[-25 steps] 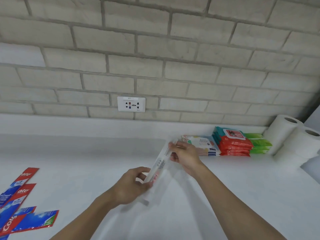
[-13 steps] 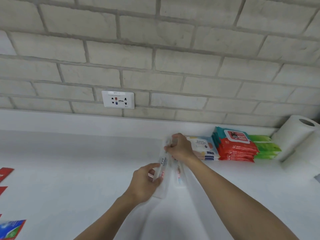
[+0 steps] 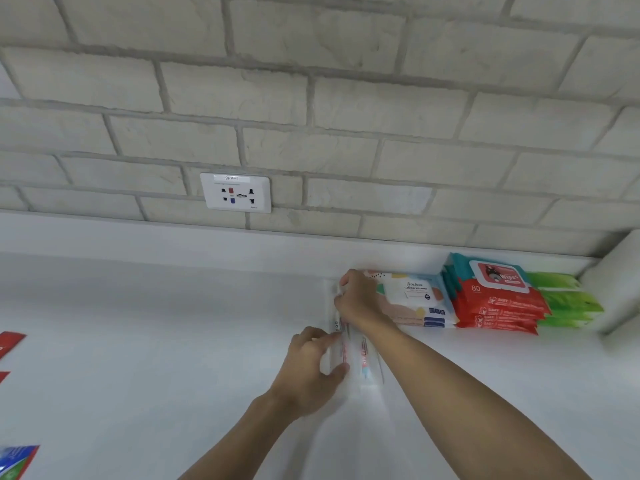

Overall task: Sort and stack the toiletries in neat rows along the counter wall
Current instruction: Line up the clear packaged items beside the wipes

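Left hand (image 3: 310, 370) and right hand (image 3: 358, 301) pinch the white pack (image 3: 342, 349) beside the wipes (image 3: 414, 299); released tilted, it could topple.

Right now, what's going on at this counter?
A person's left hand and right hand both grip a long clear plastic pack, holding it on the white counter by the wall, just left of the pastel wet-wipes packs. Red wipes packs and green packs sit stacked further right. Red toothpaste boxes lie loose far left.

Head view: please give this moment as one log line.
left hand: holds near end of long clear plastic pack with red print | right hand: holds far end | place: near white pastel-printed wet-wipes pack
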